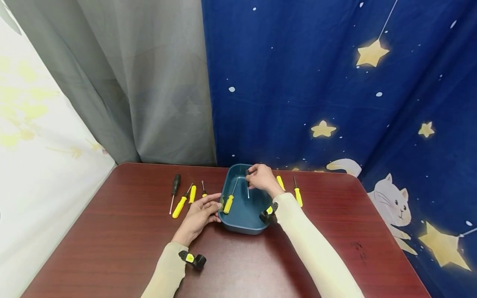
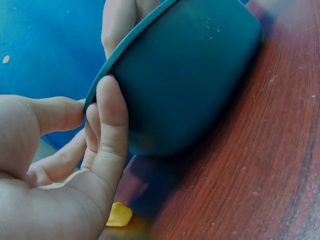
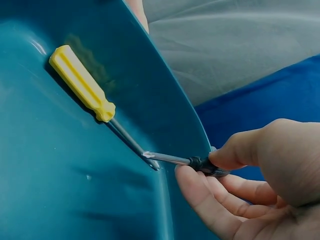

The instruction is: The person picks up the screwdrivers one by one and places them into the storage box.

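Your right hand [image 1: 262, 179] pinches the slim black-handled metal screwdriver [image 3: 172, 158] over the deep teal plastic tray [image 1: 244, 219] that your left hand [image 1: 201, 213] grips, apparently a placing step, so the next move likely calls for lowering it beside the yellow-handled metal screwdriver [image 1: 229, 204] between your hands.

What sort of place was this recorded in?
Probably an indoor spot screened off with curtains, perhaps a room at home or a makeshift recording booth: a grey curtain and a blue star-patterned curtain hang behind a reddish-brown wood-grain table.
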### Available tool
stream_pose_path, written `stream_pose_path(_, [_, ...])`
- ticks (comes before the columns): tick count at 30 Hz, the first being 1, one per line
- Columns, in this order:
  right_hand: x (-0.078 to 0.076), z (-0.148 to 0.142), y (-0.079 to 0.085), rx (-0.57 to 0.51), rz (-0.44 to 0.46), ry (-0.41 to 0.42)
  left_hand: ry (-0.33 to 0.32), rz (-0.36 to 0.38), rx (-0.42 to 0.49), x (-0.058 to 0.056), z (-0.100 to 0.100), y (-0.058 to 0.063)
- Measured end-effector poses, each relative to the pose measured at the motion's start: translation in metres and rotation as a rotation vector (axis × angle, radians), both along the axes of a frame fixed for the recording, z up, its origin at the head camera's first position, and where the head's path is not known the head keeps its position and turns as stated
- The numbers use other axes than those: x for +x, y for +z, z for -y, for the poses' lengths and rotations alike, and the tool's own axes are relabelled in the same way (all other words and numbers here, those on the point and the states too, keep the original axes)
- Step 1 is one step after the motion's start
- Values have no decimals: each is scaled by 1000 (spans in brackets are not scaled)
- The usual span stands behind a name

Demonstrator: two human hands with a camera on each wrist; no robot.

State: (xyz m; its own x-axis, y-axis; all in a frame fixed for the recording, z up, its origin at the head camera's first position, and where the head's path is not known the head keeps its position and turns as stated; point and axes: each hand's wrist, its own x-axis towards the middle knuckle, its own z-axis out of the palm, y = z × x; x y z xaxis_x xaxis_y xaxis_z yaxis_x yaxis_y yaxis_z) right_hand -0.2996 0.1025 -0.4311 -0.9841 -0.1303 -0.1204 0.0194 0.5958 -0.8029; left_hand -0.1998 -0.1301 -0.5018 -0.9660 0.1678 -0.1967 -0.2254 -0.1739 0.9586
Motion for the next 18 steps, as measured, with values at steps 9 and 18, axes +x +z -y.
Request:
stream_pose_path(9, [-10,9,-3,25,55,-2,-5,6,-2,-1,0,1])
stream_pose_path(18, [-18,14,-12,-34,138,13,-9,3,1,-1,1,1])
